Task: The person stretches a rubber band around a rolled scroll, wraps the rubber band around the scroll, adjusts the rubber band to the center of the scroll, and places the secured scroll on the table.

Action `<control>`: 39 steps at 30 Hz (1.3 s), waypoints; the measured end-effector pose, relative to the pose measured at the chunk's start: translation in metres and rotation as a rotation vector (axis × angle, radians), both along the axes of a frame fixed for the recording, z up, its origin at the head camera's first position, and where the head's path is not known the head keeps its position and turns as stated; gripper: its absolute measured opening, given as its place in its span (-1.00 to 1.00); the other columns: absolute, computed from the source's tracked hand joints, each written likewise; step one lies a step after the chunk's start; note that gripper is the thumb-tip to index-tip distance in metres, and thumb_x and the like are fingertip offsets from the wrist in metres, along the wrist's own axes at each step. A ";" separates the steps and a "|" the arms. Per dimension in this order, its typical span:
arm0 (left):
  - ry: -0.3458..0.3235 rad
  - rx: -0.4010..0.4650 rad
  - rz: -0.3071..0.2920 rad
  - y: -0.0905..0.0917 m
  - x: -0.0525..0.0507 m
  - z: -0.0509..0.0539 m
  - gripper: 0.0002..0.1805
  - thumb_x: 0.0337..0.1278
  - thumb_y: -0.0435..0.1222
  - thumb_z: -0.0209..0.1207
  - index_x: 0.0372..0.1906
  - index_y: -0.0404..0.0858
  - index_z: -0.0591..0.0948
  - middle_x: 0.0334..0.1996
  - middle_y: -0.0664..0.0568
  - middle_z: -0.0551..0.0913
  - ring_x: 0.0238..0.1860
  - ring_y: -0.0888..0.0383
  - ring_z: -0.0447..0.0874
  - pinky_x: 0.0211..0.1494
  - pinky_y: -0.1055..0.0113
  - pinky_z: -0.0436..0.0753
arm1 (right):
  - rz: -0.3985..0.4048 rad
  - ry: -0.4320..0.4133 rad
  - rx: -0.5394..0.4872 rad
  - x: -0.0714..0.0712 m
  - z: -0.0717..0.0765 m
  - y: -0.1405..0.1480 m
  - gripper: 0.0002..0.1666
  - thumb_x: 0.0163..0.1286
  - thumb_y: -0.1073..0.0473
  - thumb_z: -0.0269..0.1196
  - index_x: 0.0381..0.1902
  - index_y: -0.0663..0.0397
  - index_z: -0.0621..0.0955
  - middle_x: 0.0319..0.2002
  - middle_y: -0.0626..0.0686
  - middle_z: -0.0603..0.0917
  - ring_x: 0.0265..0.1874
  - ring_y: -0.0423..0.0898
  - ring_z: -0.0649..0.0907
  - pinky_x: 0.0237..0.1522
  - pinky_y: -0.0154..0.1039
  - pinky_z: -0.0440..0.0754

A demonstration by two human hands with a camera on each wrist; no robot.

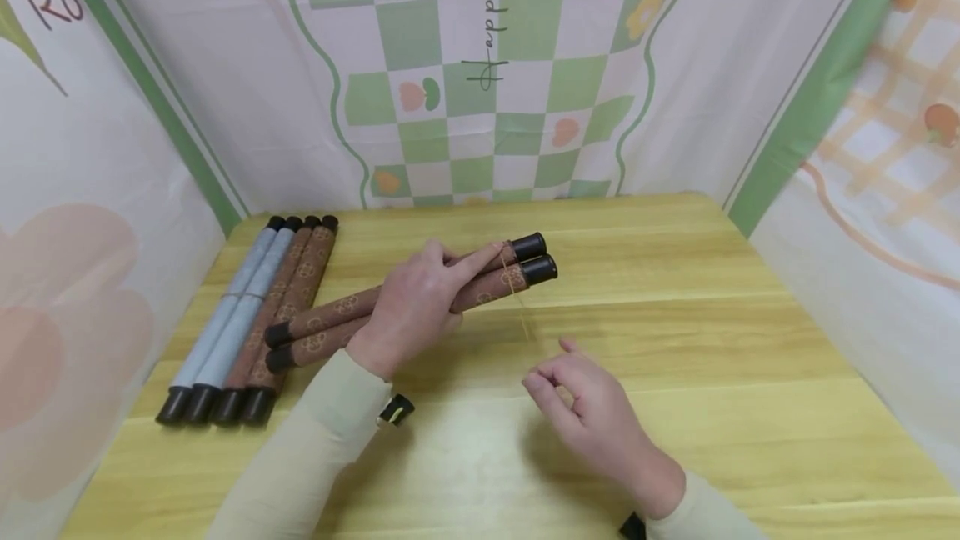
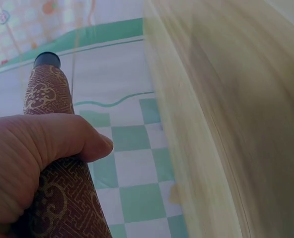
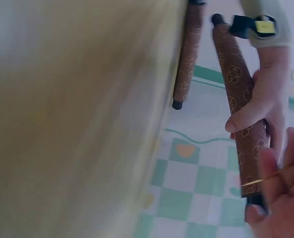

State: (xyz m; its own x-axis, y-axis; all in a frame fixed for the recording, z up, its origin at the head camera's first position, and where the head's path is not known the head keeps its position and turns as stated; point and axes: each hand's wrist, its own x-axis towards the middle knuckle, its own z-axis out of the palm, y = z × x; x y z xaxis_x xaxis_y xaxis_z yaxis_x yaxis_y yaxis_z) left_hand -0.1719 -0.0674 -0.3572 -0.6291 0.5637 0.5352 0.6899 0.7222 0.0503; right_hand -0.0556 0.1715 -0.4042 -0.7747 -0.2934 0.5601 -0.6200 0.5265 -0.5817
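Two brown patterned scrolls [image 1: 487,288] with black end caps are held side by side, tilted above the table, by my left hand [image 1: 420,298]. In the left wrist view the thumb [image 2: 87,136] lies across one scroll [image 2: 47,91]. A thin yellowish elastic band [image 1: 512,277] crosses both scrolls near their right end and stretches down toward my right hand [image 1: 588,407]. In the right wrist view that band [image 3: 251,182] runs to the fingers [image 3: 276,186] of the right hand, which are bent; the exact grip is partly hidden.
At the table's left lie two light blue scrolls [image 1: 238,307] with a thin band [image 1: 243,295] around them. Beside them lie two more brown scrolls [image 1: 303,273]. The wooden table [image 1: 720,340] is enclosed by patterned cloth walls [image 1: 255,65] at back and sides.
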 end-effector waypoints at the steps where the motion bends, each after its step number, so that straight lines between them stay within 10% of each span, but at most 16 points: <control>1: 0.002 0.001 -0.005 0.000 0.000 0.000 0.01 -0.09 -0.26 0.57 0.55 0.19 0.41 -0.11 -0.15 0.63 -0.31 0.01 0.63 -0.36 0.08 0.71 | 0.036 0.127 0.013 -0.003 0.000 -0.001 -0.81 0.58 0.16 0.21 -0.28 -0.08 0.70 -0.39 -0.22 0.71 -0.38 -0.30 0.66 0.45 -0.06 0.46; 6: 0.011 0.002 -0.048 0.005 0.004 0.000 0.04 -0.14 -0.25 0.57 0.56 0.19 0.40 -0.10 -0.13 0.63 -0.28 0.05 0.59 -0.33 0.12 0.70 | 0.168 0.548 0.035 -0.023 0.005 -0.007 -0.68 0.64 0.11 0.11 -0.22 0.11 0.74 -0.46 -0.15 0.69 -0.50 -0.27 0.62 0.45 -0.01 0.47; 11: 0.013 0.002 -0.072 0.008 0.009 0.003 0.05 -0.15 -0.27 0.56 0.57 0.20 0.38 -0.11 -0.12 0.62 -0.29 0.07 0.58 -0.33 0.17 0.69 | 0.175 0.571 0.036 -0.034 0.005 -0.010 -0.59 0.66 0.04 0.07 -0.14 0.21 0.73 -0.48 -0.15 0.61 -0.54 -0.29 0.55 -0.19 -0.32 0.69; 16: 0.002 0.005 -0.039 0.006 0.009 0.005 0.13 -0.25 -0.35 0.55 0.58 0.19 0.36 -0.09 -0.13 0.61 -0.29 0.06 0.60 -0.32 0.17 0.71 | 0.120 0.267 -0.025 -0.023 0.003 -0.014 -0.71 0.61 0.13 0.17 0.04 0.22 0.68 -0.46 -0.18 0.56 -0.51 -0.33 0.50 -0.46 -0.48 0.49; 23: 0.003 0.022 0.009 -0.002 0.004 0.005 0.13 -0.23 -0.41 0.51 0.59 0.16 0.35 -0.07 -0.16 0.61 -0.28 0.00 0.64 -0.30 0.12 0.72 | 0.005 -0.474 -0.242 0.002 0.010 -0.008 -0.61 0.55 0.14 0.27 0.25 0.14 0.57 -0.35 -0.02 0.67 -0.48 -0.12 0.65 -0.42 -0.25 0.69; 28: 0.020 0.020 0.001 -0.004 0.003 0.004 0.09 -0.17 -0.37 0.52 0.59 0.14 0.36 -0.08 -0.17 0.62 -0.27 -0.01 0.65 -0.28 0.10 0.73 | -0.051 -0.615 -0.197 0.001 0.010 0.001 -0.72 0.58 0.01 0.24 0.00 0.10 0.68 -0.33 0.08 0.68 -0.44 -0.05 0.69 -0.35 -0.24 0.72; 31: 0.018 0.013 -0.013 -0.003 0.004 0.002 0.09 -0.16 -0.35 0.54 0.59 0.16 0.35 -0.08 -0.16 0.62 -0.27 0.01 0.64 -0.30 0.12 0.72 | -0.044 -0.467 -0.099 0.001 0.007 0.001 -0.82 0.59 0.04 0.23 -0.19 -0.05 0.70 -0.40 -0.05 0.64 -0.44 -0.19 0.63 -0.36 -0.28 0.66; 39: 0.001 0.008 -0.029 0.001 0.006 0.000 0.09 -0.19 -0.36 0.52 0.58 0.17 0.36 -0.07 -0.15 0.61 -0.25 0.03 0.62 -0.28 0.16 0.72 | 0.103 0.414 0.179 -0.013 0.006 -0.011 -0.72 0.59 0.12 0.13 -0.36 -0.03 0.67 -0.36 -0.13 0.73 -0.20 -0.11 0.73 0.06 -0.08 0.69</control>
State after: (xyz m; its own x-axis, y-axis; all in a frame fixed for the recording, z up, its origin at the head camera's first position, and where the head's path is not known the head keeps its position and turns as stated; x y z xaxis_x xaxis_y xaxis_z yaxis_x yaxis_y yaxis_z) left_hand -0.1656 -0.0660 -0.3570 -0.6121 0.5774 0.5403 0.7103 0.7017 0.0547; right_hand -0.0681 0.1602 -0.3982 -0.4580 -0.4775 0.7498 -0.8353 0.5198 -0.1792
